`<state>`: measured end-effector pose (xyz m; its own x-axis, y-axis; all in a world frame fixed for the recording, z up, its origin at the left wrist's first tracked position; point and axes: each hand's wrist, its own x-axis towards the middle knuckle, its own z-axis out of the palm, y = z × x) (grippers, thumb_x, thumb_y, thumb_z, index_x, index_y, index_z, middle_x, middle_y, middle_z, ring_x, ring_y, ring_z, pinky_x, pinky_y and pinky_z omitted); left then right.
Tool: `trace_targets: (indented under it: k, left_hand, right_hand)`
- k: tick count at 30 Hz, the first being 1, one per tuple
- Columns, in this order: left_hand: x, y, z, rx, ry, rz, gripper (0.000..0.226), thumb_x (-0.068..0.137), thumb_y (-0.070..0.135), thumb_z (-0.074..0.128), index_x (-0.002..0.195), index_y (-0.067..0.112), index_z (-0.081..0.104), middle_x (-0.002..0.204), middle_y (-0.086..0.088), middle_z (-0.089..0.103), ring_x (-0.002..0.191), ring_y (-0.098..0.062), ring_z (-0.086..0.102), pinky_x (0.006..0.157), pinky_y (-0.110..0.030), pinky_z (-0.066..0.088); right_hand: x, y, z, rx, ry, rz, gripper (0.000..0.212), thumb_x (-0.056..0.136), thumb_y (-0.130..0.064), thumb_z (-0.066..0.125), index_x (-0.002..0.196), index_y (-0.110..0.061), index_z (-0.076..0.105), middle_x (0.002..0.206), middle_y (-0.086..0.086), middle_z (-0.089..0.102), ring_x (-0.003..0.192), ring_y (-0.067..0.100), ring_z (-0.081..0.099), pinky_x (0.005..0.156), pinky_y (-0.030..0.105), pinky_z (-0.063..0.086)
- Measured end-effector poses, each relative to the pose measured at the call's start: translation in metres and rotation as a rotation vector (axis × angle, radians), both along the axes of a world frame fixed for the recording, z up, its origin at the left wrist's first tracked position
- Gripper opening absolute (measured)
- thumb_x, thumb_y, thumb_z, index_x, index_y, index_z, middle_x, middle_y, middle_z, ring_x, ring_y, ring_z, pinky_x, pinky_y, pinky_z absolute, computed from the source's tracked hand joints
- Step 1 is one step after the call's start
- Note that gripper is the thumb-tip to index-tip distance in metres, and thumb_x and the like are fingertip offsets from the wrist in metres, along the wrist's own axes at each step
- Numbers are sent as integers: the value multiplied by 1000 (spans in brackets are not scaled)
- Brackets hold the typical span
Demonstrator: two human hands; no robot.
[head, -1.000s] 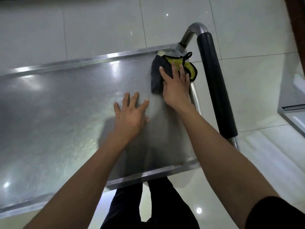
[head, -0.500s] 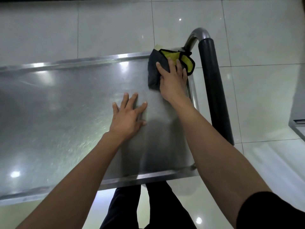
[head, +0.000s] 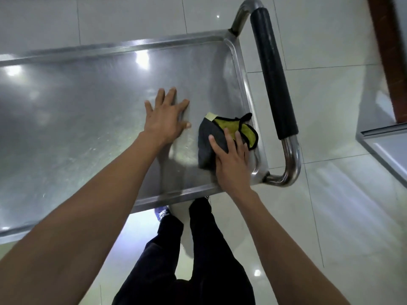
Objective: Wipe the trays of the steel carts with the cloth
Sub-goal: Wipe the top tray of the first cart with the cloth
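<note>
Right of centre in the frame, the right hand (head: pixel 231 161) lies flat on a folded cloth (head: pixel 211 142), dark grey with a yellow-green face and black trim, pressing it onto the steel tray (head: pixel 88 106) of the cart; its fingers (head: pixel 217 144) are stretched out and slightly spread over the cloth, not curled around it. The cloth sits in the tray's lower-right corner, just beside the raised right rim. To its left, near the middle of the frame, the left hand (head: pixel 166 119) rests palm down on bare steel, fingers splayed wide, holding nothing. Beyond the right rim runs the cart's handle (head: pixel 273 73), a steel tube with a black grip, over a pale tiled floor (head: pixel 330 62). Dark trouser legs (head: pixel 209 249) show below the tray's near edge.
</note>
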<state>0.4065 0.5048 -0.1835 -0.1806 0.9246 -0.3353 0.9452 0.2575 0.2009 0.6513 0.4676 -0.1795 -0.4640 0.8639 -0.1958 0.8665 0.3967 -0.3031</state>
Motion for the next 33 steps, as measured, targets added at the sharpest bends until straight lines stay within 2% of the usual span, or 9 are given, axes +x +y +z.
trace_targets:
  k: [8, 12, 15, 19, 22, 25, 27, 30, 33]
  left_hand:
    - [-2, -14, 3, 32, -26, -34, 74, 88, 57, 63, 152, 35, 34, 164, -7, 14, 151, -36, 3, 111, -72, 19]
    - [1, -16, 6, 3, -14, -1, 70, 90, 60, 60, 152, 41, 32, 167, -7, 4, 151, -40, -10, 113, -75, 8]
    - [1, -20, 8, -29, -13, 45, 70, 91, 65, 54, 152, 49, 23, 167, -7, -10, 148, -45, -22, 108, -80, -2]
    - [-2, -18, 11, -56, -36, 23, 76, 89, 69, 53, 153, 46, 20, 165, -7, 0, 149, -48, -9, 107, -81, 7]
    - [-6, -18, 15, -15, 54, 22, 86, 84, 76, 52, 150, 29, 25, 160, -4, 17, 145, -43, 14, 103, -74, 28]
    - [-21, -16, 20, 100, 61, 11, 66, 90, 71, 43, 136, 23, 43, 149, -2, 37, 132, -37, 34, 94, -62, 38]
    - [-32, -15, 19, 87, 80, 0, 56, 92, 65, 45, 136, 31, 47, 146, -6, 36, 133, -38, 31, 97, -62, 37]
    - [-40, -18, 13, 23, 119, 35, 61, 91, 64, 50, 145, 42, 35, 151, -11, 23, 141, -45, 18, 104, -66, 33]
    - [-41, -18, 8, 19, 110, 56, 74, 89, 70, 47, 151, 34, 26, 158, -7, 19, 146, -43, 13, 110, -65, 28]
  right_hand:
    - [12, -65, 6, -4, -13, -40, 58, 99, -22, 50, 153, -38, 34, 166, 5, 16, 154, 32, 3, 120, 57, 16]
    - [13, -78, 4, 24, -18, -45, 61, 95, -21, 58, 151, -36, 39, 165, 7, 21, 153, 36, 9, 117, 61, 21]
    - [10, -75, 2, 42, -18, -58, 56, 97, -22, 53, 150, -38, 40, 164, 5, 23, 153, 35, 10, 118, 60, 21]
    - [2, -61, 0, 50, -13, -53, 53, 100, -23, 47, 150, -40, 39, 164, 4, 22, 153, 32, 8, 120, 57, 17]
    - [-12, -40, -1, 37, -2, -46, 55, 99, -22, 48, 150, -41, 40, 165, 4, 22, 153, 33, 8, 120, 57, 15]
    - [-26, -12, -2, 47, 18, -2, 56, 97, -20, 52, 148, -40, 42, 164, 6, 23, 152, 35, 11, 119, 59, 17]
    - [-35, 6, -2, 57, 23, 26, 56, 96, -21, 51, 148, -40, 43, 164, 6, 23, 152, 35, 11, 118, 60, 18]
    - [-54, 36, -4, 70, 29, 58, 56, 95, -23, 49, 148, -40, 41, 164, 5, 22, 152, 34, 11, 119, 60, 17]
    - [-76, 71, -6, 54, 27, 90, 56, 98, -22, 48, 151, -40, 37, 165, 6, 19, 153, 33, 6, 119, 60, 15]
